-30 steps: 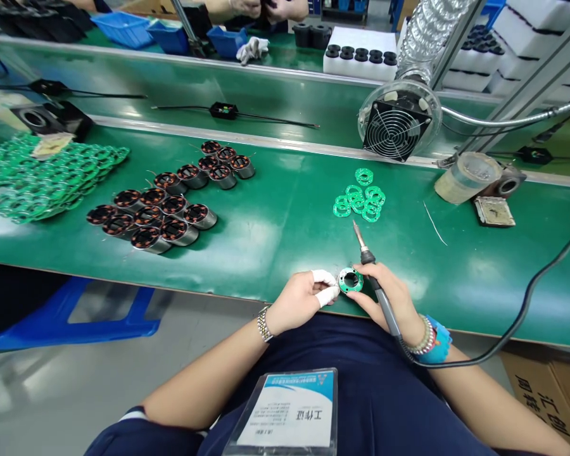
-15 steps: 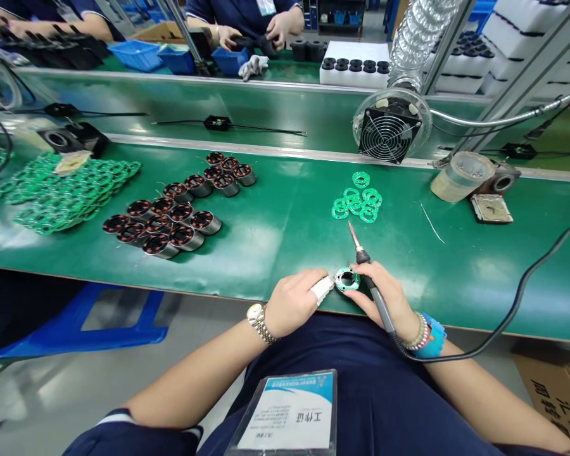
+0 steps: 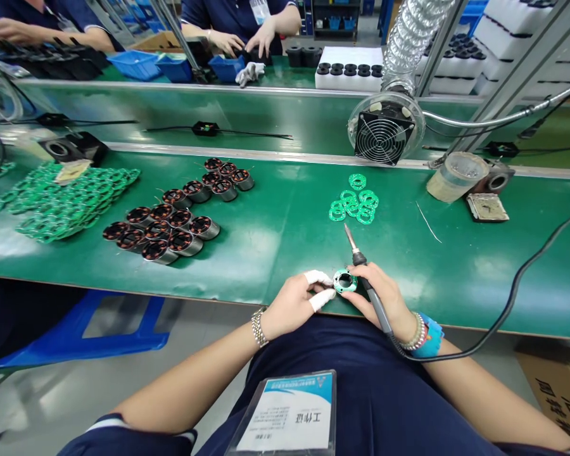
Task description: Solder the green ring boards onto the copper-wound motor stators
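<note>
One stator with a green ring-shaped circuit board (image 3: pixel 345 281) on top sits at the near edge of the green bench, pinched between the white-cotted fingertips of the left hand (image 3: pixel 298 301) and the fingers of the right hand (image 3: pixel 384 297), which also closes around a soldering iron (image 3: pixel 367 280) whose tip points away, clear of the board. About seven loose ring boards (image 3: pixel 354 201) lie just beyond, far of the hands. Two clusters of wound stators (image 3: pixel 175 210) to the left carry no boards, so most of the batch appears still unassembled.

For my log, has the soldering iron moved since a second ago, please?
No: the soldering iron tip stays just short of the loose green rings.
</note>
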A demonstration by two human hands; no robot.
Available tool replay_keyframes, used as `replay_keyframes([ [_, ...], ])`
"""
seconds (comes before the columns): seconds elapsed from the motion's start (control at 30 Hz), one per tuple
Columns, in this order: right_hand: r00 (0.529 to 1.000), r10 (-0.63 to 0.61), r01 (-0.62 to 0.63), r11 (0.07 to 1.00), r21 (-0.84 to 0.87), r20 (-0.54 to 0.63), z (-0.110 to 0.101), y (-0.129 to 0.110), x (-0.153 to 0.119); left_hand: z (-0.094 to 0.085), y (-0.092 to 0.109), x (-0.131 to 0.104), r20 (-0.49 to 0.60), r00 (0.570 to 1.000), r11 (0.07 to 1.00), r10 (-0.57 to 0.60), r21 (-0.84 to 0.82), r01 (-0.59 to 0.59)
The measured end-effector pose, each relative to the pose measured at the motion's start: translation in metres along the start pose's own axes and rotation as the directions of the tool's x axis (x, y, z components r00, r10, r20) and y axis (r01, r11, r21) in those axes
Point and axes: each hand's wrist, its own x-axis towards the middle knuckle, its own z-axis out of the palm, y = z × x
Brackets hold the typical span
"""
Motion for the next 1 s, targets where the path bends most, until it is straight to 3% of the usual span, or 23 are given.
replay_keyframes([
  [0.1,1.000,-0.002,0.002,1.000,0.000,0.001,0.000,0.000,0.000,-0.008,-0.007,-0.003,-0.048,0.949,0.887,0.313,0.372,-0.274],
  [0.23,1.000,0.000,0.000,1.000,0.001,-0.001,0.000,0.000,0.000,-0.014,-0.012,0.000,0.006,0.886,0.762,0.464,0.508,-0.402],
  [0.33,1.000,-0.004,0.004,1.000,-0.008,-0.001,0.001,0.001,0.000,-0.010,-0.011,0.004,-0.013,0.908,0.802,0.419,0.473,-0.364],
  [0.43,1.000,-0.008,0.008,1.000,-0.019,-0.005,0.001,0.001,-0.001,0.003,-0.008,0.008,-0.141,0.952,0.906,0.271,0.371,-0.203],
  [0.5,1.000,-0.009,0.008,1.000,-0.021,-0.011,0.002,0.001,-0.001,0.013,-0.008,0.008,-0.264,0.938,0.930,0.222,0.347,-0.122],
  [0.6,1.000,-0.002,0.002,1.000,-0.027,-0.013,0.002,0.000,-0.002,0.026,-0.013,0.001,-0.355,0.871,0.859,0.340,0.494,-0.134],
  [0.73,1.000,0.010,-0.011,1.000,-0.028,-0.009,0.003,-0.002,-0.001,0.030,-0.023,-0.016,-0.199,0.828,0.690,0.524,0.670,-0.275],
  [0.83,1.000,0.013,-0.013,1.000,-0.020,-0.012,0.002,-0.003,-0.001,0.024,-0.023,-0.026,-0.095,0.838,0.613,0.538,0.726,-0.312],
  [0.9,1.000,0.016,-0.016,1.000,-0.009,-0.013,0.003,-0.003,-0.001,0.016,-0.017,-0.026,-0.047,0.867,0.627,0.496,0.710,-0.321],
  [1.0,0.999,0.024,-0.024,1.000,0.005,-0.021,0.003,-0.003,-0.001,0.001,-0.004,-0.014,-0.072,0.933,0.819,0.351,0.508,-0.269],
])
